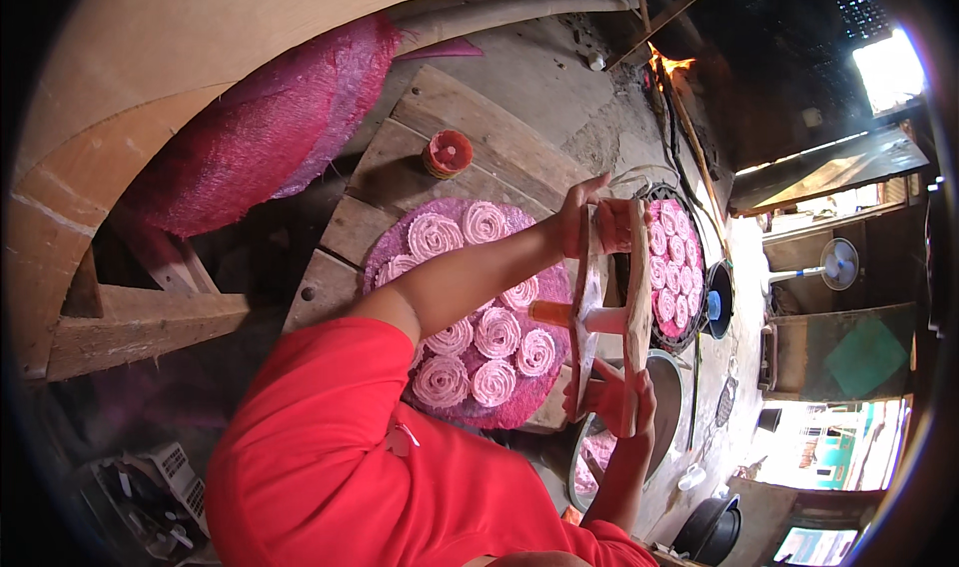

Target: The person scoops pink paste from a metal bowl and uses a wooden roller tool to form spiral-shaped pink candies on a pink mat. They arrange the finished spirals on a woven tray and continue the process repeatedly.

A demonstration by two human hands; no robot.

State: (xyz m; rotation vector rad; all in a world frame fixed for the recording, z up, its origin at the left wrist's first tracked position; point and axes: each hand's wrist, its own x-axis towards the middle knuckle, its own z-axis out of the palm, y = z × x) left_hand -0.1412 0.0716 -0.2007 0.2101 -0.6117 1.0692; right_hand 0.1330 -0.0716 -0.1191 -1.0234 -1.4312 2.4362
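Bowl (671,395) is holding pink stuff (598,453) below fingers of right hand (607,399), which, like left hand (597,219), is curling round rough wooden press (636,317).

Glare through upper-right opening (889,70); surroundings there dim; strong fisheye bowing, corners black.

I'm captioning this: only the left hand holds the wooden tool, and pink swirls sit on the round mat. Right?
No: the head view shows the left hand and right hand both holding the wooden tool. Pink swirls do sit on the round mat.
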